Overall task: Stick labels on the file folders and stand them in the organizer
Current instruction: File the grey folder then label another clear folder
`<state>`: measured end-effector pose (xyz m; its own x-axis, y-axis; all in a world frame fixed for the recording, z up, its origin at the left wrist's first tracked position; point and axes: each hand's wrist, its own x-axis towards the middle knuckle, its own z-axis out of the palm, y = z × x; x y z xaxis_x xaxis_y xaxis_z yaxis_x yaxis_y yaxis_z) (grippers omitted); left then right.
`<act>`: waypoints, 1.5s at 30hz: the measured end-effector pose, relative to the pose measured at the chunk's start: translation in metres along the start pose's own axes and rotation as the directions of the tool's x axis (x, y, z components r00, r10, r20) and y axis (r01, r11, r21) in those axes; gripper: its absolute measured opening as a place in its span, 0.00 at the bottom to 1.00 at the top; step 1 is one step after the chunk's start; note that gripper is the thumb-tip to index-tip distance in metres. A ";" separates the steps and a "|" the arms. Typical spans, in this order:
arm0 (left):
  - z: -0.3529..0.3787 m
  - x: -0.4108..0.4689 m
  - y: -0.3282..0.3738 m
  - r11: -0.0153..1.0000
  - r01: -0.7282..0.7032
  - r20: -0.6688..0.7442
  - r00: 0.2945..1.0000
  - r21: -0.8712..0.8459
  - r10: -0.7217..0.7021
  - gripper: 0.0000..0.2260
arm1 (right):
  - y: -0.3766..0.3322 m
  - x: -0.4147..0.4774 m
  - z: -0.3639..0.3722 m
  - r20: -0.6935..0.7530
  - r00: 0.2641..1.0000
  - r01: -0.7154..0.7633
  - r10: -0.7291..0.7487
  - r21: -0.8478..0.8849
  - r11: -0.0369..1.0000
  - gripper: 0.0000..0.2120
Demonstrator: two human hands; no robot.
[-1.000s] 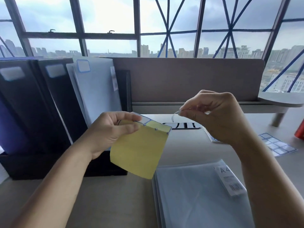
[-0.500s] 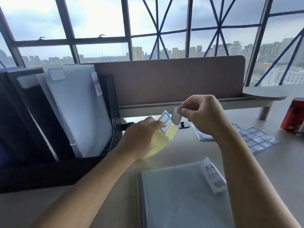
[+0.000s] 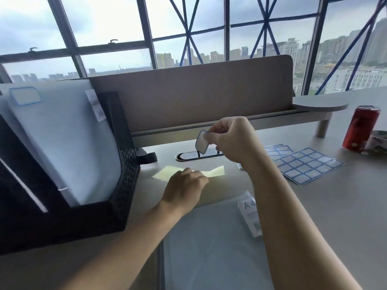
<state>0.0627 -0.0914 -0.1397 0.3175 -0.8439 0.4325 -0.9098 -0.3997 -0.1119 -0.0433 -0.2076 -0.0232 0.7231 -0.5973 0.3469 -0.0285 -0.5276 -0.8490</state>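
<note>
My right hand (image 3: 232, 141) pinches a small white label with a blue border (image 3: 201, 144) and holds it up over the desk. My left hand (image 3: 185, 188) rests on a yellow backing sheet (image 3: 165, 172) that lies flat on the desk. A stack of translucent file folders (image 3: 209, 245) with an "A4" tag lies in front of me, under my forearms. At the left, a black mesh organizer (image 3: 125, 170) holds a labelled pale folder (image 3: 62, 143) standing upright, with dark folders beside it.
Sheets of blue-bordered labels (image 3: 305, 166) lie to the right of my right hand. A red can (image 3: 361, 127) stands at the far right. A grey partition (image 3: 199, 91) runs along the desk's back, and a cable slot (image 3: 199, 155) sits below the held label.
My left hand lowered the yellow backing sheet onto the desk. My right hand pulled the label free of the sheet and holds it apart. The view swung to the right.
</note>
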 end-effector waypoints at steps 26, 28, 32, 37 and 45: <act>-0.012 0.030 -0.060 0.669 0.455 0.128 0.869 -0.587 -0.479 0.20 | -0.001 -0.006 0.009 -0.014 1.000 -0.024 0.022 -0.100 0.995 0.03; -0.039 0.012 -0.049 0.287 0.376 0.236 0.876 -0.881 -0.421 0.19 | -0.004 -0.008 0.014 -0.002 1.000 -0.021 0.021 -0.113 0.993 0.03; -0.078 -0.020 -0.031 -0.120 0.299 0.321 0.901 -0.947 -0.291 0.22 | -0.015 -0.015 0.028 0.037 0.999 0.005 -0.003 -0.072 0.997 0.04; -0.098 -0.042 -0.023 0.126 0.325 0.198 0.795 -0.937 -0.574 0.09 | -0.034 -0.032 0.045 0.179 0.982 0.063 -0.066 0.027 0.998 0.05; -0.107 -0.090 -0.034 -0.026 0.318 0.275 0.772 -0.948 -0.573 0.03 | -0.046 -0.039 0.054 0.507 0.861 -0.110 0.044 0.102 0.989 0.02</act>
<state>0.0367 0.0361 -0.0787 0.8400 -0.5209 0.1521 -0.1287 0.0810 0.9884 -0.0332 -0.1272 -0.0191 0.9710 -0.2316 0.0594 -0.0378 -0.3942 -0.9182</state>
